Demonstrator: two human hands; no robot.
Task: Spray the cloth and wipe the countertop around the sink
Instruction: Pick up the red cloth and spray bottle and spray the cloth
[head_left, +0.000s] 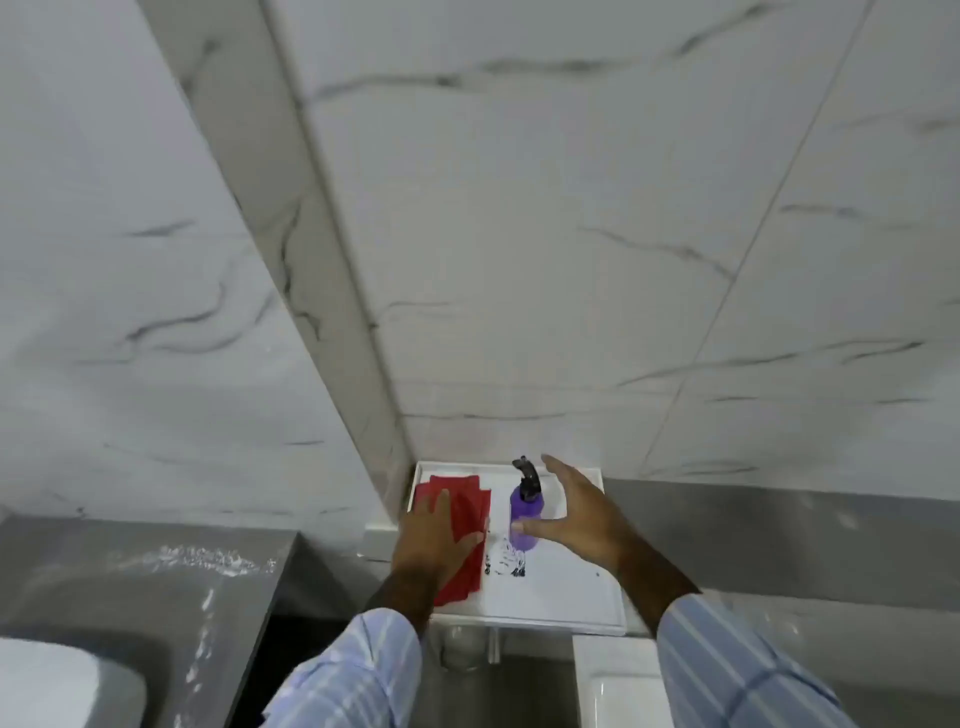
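Note:
A red cloth (467, 506) lies folded on the left part of a small white shelf (561, 592) against the marble wall. My left hand (434, 535) rests flat on the cloth, fingers spread. A purple spray bottle (525, 512) with a black trigger head stands upright in the middle of the shelf. My right hand (582, 512) is cupped just right of the bottle, fingers apart, thumb near its base; I cannot tell whether it touches the bottle. The grey countertop (156, 566) and the white sink basin (47, 680) are at the lower left.
Marble-tiled walls meet in a corner above the shelf. A wet streak glistens on the grey countertop. A white fixture edge (613, 675) shows below the shelf at the bottom right. Black printed marks sit on the shelf in front of the bottle.

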